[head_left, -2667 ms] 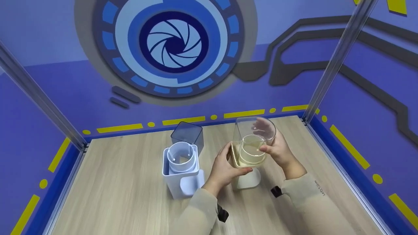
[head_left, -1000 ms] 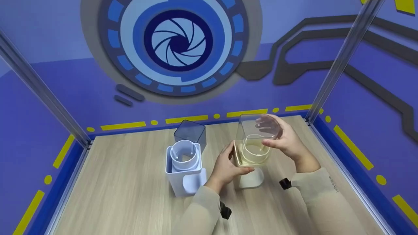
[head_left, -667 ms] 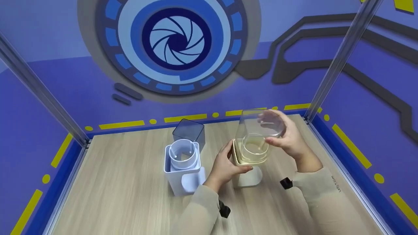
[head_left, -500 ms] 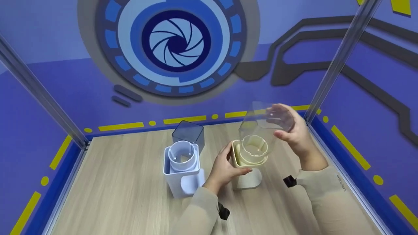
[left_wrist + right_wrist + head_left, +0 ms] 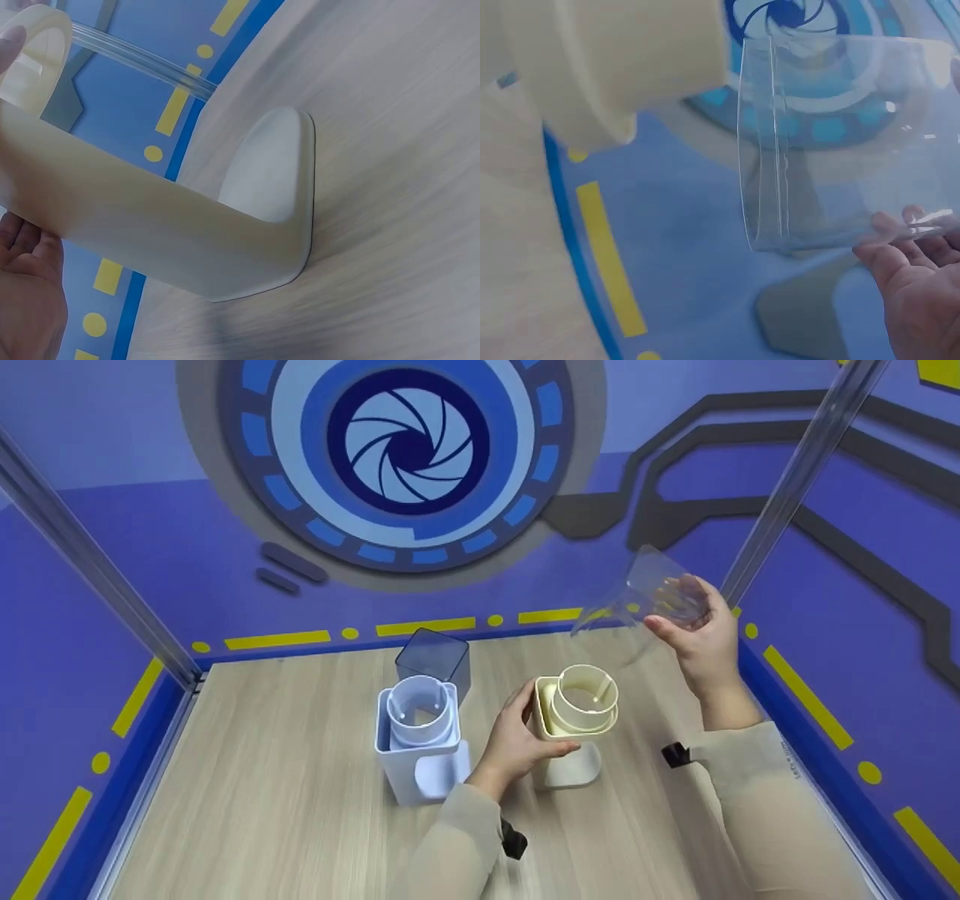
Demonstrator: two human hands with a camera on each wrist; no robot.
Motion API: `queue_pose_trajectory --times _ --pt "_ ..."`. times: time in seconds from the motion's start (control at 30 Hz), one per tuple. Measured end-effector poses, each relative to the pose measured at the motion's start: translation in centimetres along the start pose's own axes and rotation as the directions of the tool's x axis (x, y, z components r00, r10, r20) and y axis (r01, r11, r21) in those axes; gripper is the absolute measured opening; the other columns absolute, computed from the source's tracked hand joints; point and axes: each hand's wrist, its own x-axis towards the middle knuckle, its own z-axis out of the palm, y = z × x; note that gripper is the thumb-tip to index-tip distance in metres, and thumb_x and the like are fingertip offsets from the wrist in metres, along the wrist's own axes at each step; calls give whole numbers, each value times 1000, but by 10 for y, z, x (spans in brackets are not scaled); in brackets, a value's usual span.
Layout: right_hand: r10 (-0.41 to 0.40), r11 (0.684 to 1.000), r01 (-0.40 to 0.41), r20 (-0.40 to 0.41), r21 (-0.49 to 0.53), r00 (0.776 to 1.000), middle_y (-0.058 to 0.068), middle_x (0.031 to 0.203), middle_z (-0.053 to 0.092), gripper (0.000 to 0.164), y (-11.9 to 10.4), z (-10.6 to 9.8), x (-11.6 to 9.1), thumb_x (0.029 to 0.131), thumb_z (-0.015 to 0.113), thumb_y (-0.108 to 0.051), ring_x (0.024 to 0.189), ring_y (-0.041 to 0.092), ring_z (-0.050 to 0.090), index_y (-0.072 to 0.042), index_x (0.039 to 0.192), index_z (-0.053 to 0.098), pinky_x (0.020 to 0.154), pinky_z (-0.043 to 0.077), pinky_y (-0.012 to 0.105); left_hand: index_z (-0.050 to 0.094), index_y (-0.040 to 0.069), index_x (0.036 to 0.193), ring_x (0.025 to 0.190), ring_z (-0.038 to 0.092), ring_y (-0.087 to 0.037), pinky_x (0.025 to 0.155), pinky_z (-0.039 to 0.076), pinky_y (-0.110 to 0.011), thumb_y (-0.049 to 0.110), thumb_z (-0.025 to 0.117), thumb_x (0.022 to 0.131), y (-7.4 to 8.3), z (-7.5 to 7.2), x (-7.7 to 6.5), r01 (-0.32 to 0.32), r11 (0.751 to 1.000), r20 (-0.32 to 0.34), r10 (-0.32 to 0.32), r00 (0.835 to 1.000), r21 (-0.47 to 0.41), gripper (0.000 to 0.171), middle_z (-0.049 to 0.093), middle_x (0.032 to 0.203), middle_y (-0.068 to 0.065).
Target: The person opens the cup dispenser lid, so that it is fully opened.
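Note:
My left hand (image 5: 517,746) grips the top part of a cream plastic dispenser stand (image 5: 582,723), which stands upright on the table. It has a square top with a round collar and a rounded foot, whose edge meets the table in the left wrist view. My right hand (image 5: 703,641) holds a clear plastic container (image 5: 651,585) by its side, tilted in the air. That clear container (image 5: 832,157) is up and to the right of the collar, apart from it. In the right wrist view, the cream collar (image 5: 652,52) shows blurred at upper left.
Left of my left hand stands a similar light blue dispenser stand (image 5: 401,780) with a round collar. Behind it sits a dark, see-through square container (image 5: 435,656). Painted panels (image 5: 480,592) border the wooden table (image 5: 285,765) at the back and sides.
My right hand has lifted the clear container off the cream collar, moving it up and right and tilting it. My left hand keeps its grip on the stand.

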Motion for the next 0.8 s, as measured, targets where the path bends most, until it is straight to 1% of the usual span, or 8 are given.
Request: queue_pose_trajectory --times 0.07,0.17,0.23,0.3,0.4,0.47,0.7,0.8 --pt "46 994 -49 -27 -94 999 1 140 71 83 11 -1 2 85 96 4 124 13 74 -1 157 55 99 63 15 43 10 173 166 47 -27 138 38 -33 15 109 69 0 -1 1 4 1000 -3 -4 1000 -6 124 51 172 -11" --pt "120 969 -127 -48 -210 992 5 147 66 89 29 -3 2 87 96 1 130 15 69 -3 163 50 102 61 14 44 13 173 165 47 -25 138 38 -33 16 110 68 0 -1 0 17 1000 -7 -17 1000 -4 124 51 171 -9" --pt "168 953 -176 -55 -247 984 9 153 63 93 41 -5 1 87 97 -3 137 20 67 -4 165 47 110 60 19 45 16 172 165 47 -24 138 38 -32 16 110 68 0 0 0 25 1000 -7 -25 1000 -5 123 51 171 -7" --pt "198 943 -204 -51 -261 979 14 161 59 97 54 -7 0 88 98 -7 148 26 62 -5 168 43 123 56 28 45 17 172 166 47 -24 138 38 -33 15 110 68 0 1 0 26 1000 -11 -26 1000 -11 122 51 171 -6" --pt "223 932 -226 -40 -284 974 20 167 54 105 71 -10 -2 88 99 -13 157 35 55 -3 172 36 135 46 43 44 14 173 166 46 -27 139 37 -36 14 109 69 0 4 -1 23 1000 -23 -23 999 -22 122 50 173 -9" --pt "234 925 -233 -33 -299 972 24 168 53 109 83 -10 -5 87 100 -15 158 37 53 -2 173 33 138 42 47 41 11 174 167 45 -28 139 37 -36 15 109 70 0 6 -2 36 999 -31 -37 999 -22 124 47 175 -10" --pt "267 882 -251 -17 -398 964 26 172 50 112 110 -4 -11 87 101 -32 163 40 49 0 171 34 140 38 50 37 10 175 169 42 -32 141 35 -44 18 108 72 2 6 -6 33 999 -41 -33 999 -3 126 44 177 -13" --pt "282 862 -264 -25 -432 959 25 174 47 113 121 -4 -12 88 100 -34 164 41 47 0 171 33 140 38 51 36 10 176 169 41 -32 142 34 -45 20 107 74 0 6 -8 34 999 -37 -35 999 -8 125 44 177 -13"
